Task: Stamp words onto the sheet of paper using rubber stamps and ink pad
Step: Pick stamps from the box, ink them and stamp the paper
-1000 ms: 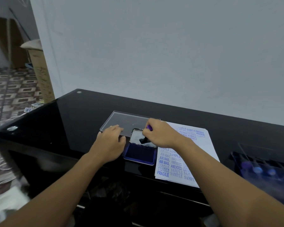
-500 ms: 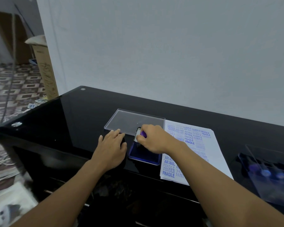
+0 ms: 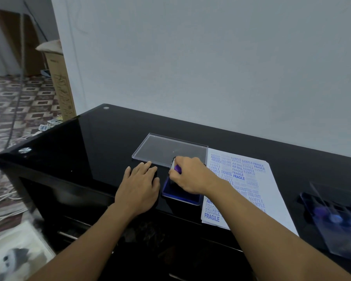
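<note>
Pinching the purple rubber stamp (image 3: 177, 169) in your right hand (image 3: 193, 175) at the blue ink pad (image 3: 180, 194), left hand (image 3: 140, 183) flat beside it, you risk a faint or smeared word on the crowded sheet of paper (image 3: 272, 191) if inking is uneven.

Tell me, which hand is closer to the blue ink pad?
The right hand. It holds a purple stamp right over the ink pad. The left hand lies flat just beside the pad's left edge, not over it.
</note>
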Demonstrator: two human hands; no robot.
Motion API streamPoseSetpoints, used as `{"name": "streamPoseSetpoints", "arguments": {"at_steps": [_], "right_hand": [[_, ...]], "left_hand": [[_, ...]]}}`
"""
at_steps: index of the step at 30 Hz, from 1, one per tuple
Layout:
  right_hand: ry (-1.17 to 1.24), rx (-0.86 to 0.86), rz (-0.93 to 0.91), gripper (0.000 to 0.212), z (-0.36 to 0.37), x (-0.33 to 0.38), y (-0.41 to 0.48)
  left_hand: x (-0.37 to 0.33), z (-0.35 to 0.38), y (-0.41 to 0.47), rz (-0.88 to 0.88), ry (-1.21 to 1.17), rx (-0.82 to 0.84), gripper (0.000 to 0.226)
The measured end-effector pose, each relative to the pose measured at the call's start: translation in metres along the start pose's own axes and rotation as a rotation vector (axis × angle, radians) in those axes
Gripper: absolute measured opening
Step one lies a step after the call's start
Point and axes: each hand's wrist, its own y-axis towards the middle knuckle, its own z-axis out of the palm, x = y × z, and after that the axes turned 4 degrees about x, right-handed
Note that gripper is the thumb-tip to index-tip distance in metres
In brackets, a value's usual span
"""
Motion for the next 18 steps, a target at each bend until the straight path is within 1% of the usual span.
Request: {"name": "streamPoseSetpoints", "arguments": {"at_steps": [11,18], "right_hand": [[0.031,-0.057,-0.020,0.019,0.012,0.003,-0.003],[0.019,-0.055,-0.002,0.016,0.016,0.003,-0.002]], "left_hand": [[0.000,0.001,0.001,-0.010,0.023,0.007,0.049],[0.000,0.001,0.001,-0.007,0.026,0.001,0.048]]}}
